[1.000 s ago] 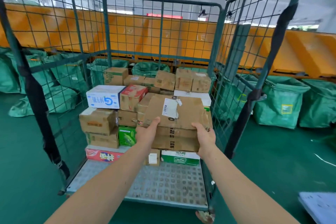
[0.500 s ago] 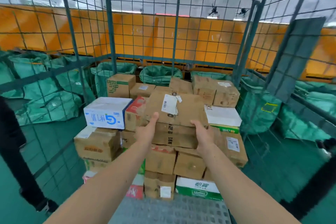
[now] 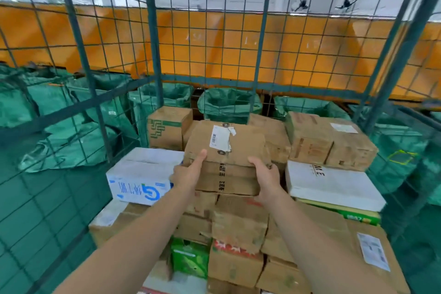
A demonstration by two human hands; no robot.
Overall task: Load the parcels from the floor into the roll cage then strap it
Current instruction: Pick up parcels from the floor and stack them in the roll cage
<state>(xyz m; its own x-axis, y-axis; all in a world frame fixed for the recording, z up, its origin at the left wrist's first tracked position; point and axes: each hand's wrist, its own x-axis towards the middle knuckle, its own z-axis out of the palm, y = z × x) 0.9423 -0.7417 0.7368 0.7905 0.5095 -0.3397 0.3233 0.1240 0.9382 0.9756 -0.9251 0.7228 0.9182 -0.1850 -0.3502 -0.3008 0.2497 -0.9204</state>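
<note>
I have both hands on one brown parcel (image 3: 226, 150) at the centre of the frame, inside the roll cage (image 3: 152, 31). My left hand (image 3: 188, 172) grips its left end, thumb laid up along the front top edge and the fingers curled round the side. My right hand (image 3: 266, 174) clasps the right end, fingers hooked over the top edge. Neither hand has anything else in it.

The parcel is a flat, worn carton with a white shipping label (image 3: 218, 136) on its top face, partly torn, and black print on the tape down its front. It sits level at the top of the middle stack of cartons. Its lower edge meets the crumpled brown box below, but I cannot tell whether its weight is down on it.

Just left of it lies a white box with blue print (image 3: 140, 174), touching or almost touching my left hand. To the right, close by, is a flat white box (image 3: 331, 186), and behind that two brown cartons (image 3: 329, 143) side by side. A carton with green print (image 3: 167, 129) stands at the back left. Low in the frame a green packet (image 3: 188, 258) shows between my forearms.

Through the cage mesh I see green sacks (image 3: 229, 102) on the floor and an orange wall (image 3: 214, 43) behind them.
</note>
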